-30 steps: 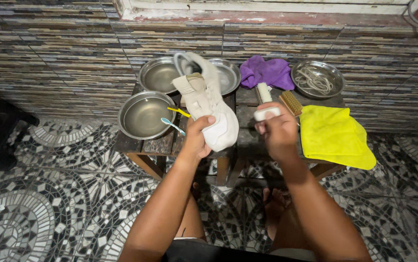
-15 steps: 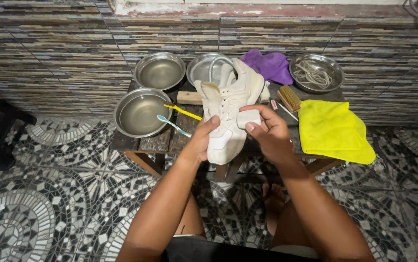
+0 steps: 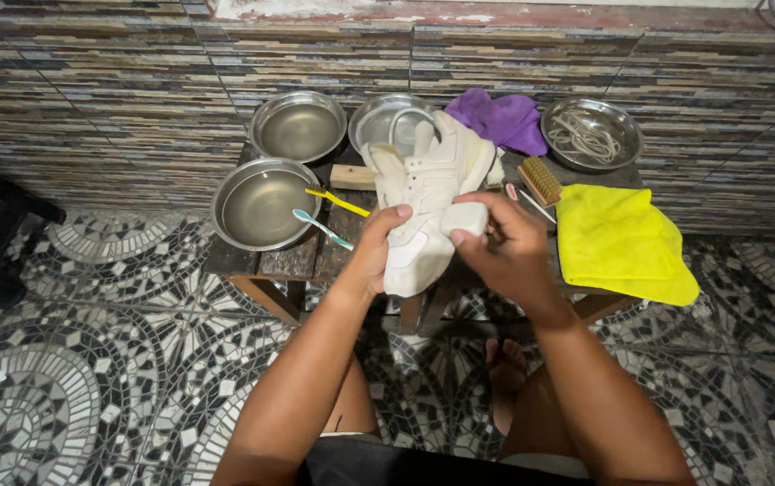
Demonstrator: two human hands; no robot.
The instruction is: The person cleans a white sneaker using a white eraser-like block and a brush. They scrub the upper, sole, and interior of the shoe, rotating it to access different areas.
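A white sneaker (image 3: 423,202) is held over the low wooden table (image 3: 302,256), the left hand (image 3: 377,247) gripping its side with fingers curled around it. The right hand (image 3: 504,247) pinches a small white sponge block (image 3: 464,219) against the upper. Near them lie a yellow cloth (image 3: 621,243), metal bowls (image 3: 257,202), a brush (image 3: 540,180) and two toothbrushes (image 3: 324,229).

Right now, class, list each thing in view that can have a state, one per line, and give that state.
White shoe: held up over the table, no laces.
Left hand: gripping the shoe's side.
Right hand: pressing a white sponge against the shoe.
Yellow cloth: lying loosely folded.
Purple cloth: crumpled.
Right bowl: holds laces.
Brush: lying unused.
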